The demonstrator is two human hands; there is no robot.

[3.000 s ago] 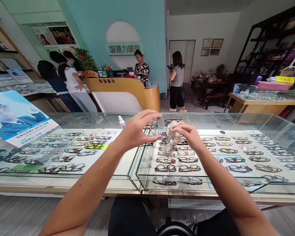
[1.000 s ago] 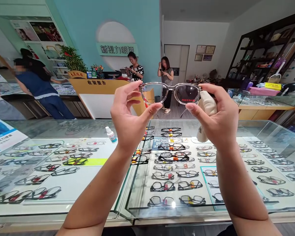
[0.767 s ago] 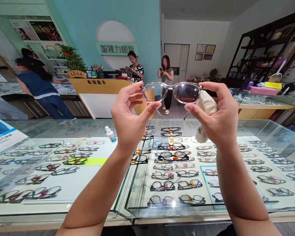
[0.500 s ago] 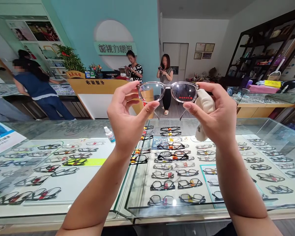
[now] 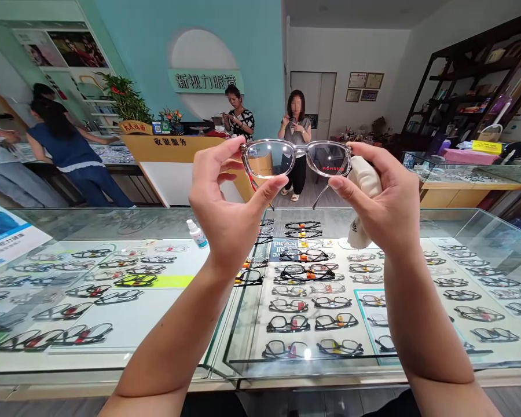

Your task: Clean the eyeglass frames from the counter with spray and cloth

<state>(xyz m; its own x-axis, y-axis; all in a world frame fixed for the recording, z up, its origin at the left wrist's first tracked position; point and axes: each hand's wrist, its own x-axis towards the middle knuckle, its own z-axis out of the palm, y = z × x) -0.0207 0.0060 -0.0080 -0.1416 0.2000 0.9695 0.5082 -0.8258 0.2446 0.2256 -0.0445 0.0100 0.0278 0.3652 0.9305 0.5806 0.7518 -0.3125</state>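
We hold the clear-framed glasses (image 5: 296,158) up at eye level, well above the glass display case (image 5: 481,226); our left hand (image 5: 226,202) pinches the left end of the frame between thumb and forefinger, the other fingers curled loosely open behind it; our right hand (image 5: 382,200) pinches the right end the same way, while its palm and lower fingers are closed on a pale cleaning cloth (image 5: 362,194) that hangs down behind the thumb. To do this inspection well, we judge it best to keep the fingertips on the rim and hinges only — never on the lenses — and to tilt the frame slowly against the light so smears show; the temples hang open below, so a level, two-handed hold keeps them from swinging. Beyond the hands, the case holds rows of spectacle frames (image 5: 312,321) laid flat on white trays under the glass, many with coloured tags on the bridge; a small spray bottle (image 5: 197,233) stands on its top, left of our left wrist. Farther back, people stand at a counter (image 5: 178,152) — their hands are busy with their own things.
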